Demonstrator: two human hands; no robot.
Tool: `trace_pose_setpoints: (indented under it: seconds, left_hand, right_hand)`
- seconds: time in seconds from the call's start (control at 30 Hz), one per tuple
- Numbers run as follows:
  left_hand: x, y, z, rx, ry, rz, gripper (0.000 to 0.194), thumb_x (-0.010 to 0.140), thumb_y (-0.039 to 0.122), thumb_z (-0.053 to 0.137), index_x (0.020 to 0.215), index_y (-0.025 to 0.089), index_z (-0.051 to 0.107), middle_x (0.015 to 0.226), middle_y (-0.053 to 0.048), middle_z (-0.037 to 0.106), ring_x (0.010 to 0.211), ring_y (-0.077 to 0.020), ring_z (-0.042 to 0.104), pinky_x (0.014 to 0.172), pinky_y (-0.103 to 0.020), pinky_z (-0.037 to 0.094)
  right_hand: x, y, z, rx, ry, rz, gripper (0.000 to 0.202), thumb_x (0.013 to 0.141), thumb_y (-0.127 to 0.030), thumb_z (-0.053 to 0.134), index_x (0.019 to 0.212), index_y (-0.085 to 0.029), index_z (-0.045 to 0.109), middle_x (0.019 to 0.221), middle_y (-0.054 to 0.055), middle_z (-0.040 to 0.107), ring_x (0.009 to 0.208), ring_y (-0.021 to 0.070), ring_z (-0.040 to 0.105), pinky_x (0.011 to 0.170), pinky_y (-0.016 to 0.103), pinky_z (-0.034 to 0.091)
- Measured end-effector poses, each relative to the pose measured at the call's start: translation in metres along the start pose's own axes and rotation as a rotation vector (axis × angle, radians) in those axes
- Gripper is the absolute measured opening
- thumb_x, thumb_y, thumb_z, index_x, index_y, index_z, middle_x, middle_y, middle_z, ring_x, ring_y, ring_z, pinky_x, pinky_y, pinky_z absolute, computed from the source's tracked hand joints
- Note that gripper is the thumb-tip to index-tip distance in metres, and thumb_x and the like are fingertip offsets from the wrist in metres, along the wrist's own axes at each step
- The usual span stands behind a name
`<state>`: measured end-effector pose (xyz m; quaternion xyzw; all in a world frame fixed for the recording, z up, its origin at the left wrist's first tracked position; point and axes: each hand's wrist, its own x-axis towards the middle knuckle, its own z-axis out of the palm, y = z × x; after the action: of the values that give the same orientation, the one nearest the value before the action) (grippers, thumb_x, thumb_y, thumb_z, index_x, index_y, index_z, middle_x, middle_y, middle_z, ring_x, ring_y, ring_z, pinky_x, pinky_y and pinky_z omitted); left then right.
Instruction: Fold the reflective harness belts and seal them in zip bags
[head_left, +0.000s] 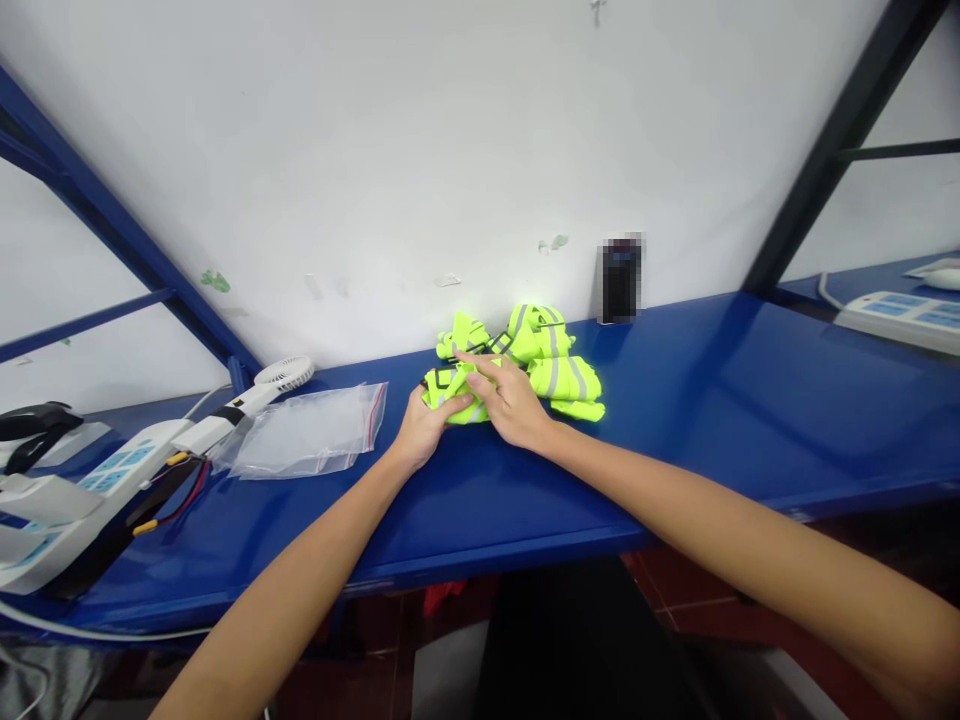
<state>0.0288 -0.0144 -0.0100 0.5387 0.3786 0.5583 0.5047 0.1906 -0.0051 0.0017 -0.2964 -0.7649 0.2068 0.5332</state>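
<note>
My left hand (425, 425) grips the near left part of a folded neon yellow vest (469, 410) with grey stripes, its thumb lying on the fabric. My right hand (511, 397) presses on the same bundle from the right, index finger stretched toward the left and thumb on the cloth. Right behind and to the right lie more neon yellow bundles (566, 378) with grey reflective bands and dark edging, close together on the blue table (480, 515). The palm side of my left hand is partly hidden.
Clear plastic zip bags (307, 432) lie left of my hands. Beyond them are a small white fan (283, 374), power strips (120, 470), and cables with yellow connectors (178, 459). A pixelated dark object (620, 282) leans on the wall. Blue shelf posts frame both sides.
</note>
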Motion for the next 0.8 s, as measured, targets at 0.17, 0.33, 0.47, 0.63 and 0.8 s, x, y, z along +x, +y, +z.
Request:
trace_pose_setpoints:
  seconds: [0.17,0.33,0.47,0.63,0.8]
  left_hand:
    - [-0.001,0.006,-0.002,0.22,0.015,0.137,0.036,0.063,0.027,0.085,0.086,0.017,0.059,0.076,0.003,0.062,0.07,-0.013,0.058,0.069,-0.025,0.046]
    - [-0.004,0.011,-0.002,0.304,-0.043,0.173,0.035,0.068,0.03,0.083,0.085,0.018,0.055,0.076,0.003,0.057,0.07,-0.0132,0.055,0.069,-0.025,0.044]
    - [-0.008,0.012,0.002,0.344,-0.115,0.196,0.035,0.069,0.031,0.082,0.087,0.018,0.055,0.08,0.003,0.055,0.073,-0.0134,0.053,0.07,-0.025,0.044]
    - [-0.009,0.019,-0.001,0.416,-0.141,0.247,0.036,0.07,0.03,0.082,0.086,0.017,0.052,0.078,0.004,0.05,0.071,-0.011,0.049,0.068,-0.023,0.042]
    - [-0.01,0.016,-0.002,0.365,-0.119,0.231,0.036,0.068,0.029,0.084,0.085,0.017,0.054,0.077,0.004,0.053,0.072,-0.0112,0.053,0.068,-0.023,0.043]
  right_hand:
    - [0.004,0.003,0.0,0.166,0.03,0.108,0.041,0.092,-0.052,0.057,0.119,-0.024,0.072,0.122,0.006,0.071,0.116,0.0242,0.063,0.105,0.041,0.044]
    - [0.01,0.007,0.001,0.465,0.073,0.28,0.031,0.08,-0.046,0.072,0.099,-0.022,0.078,0.111,0.005,0.075,0.112,0.026,0.066,0.104,0.041,0.047]
    - [0.013,0.006,-0.005,0.769,0.013,0.497,0.026,0.067,-0.034,0.082,0.089,-0.021,0.08,0.102,0.006,0.077,0.106,0.0265,0.067,0.1,0.042,0.048]
    - [0.012,0.002,-0.01,0.896,-0.048,0.477,0.024,0.067,-0.031,0.082,0.09,-0.025,0.08,0.104,0.003,0.076,0.104,0.0204,0.067,0.1,0.036,0.047]
    - [0.011,0.003,-0.008,0.735,-0.01,0.418,0.023,0.067,-0.042,0.083,0.081,-0.025,0.08,0.093,0.003,0.078,0.096,0.0214,0.069,0.095,0.036,0.049]
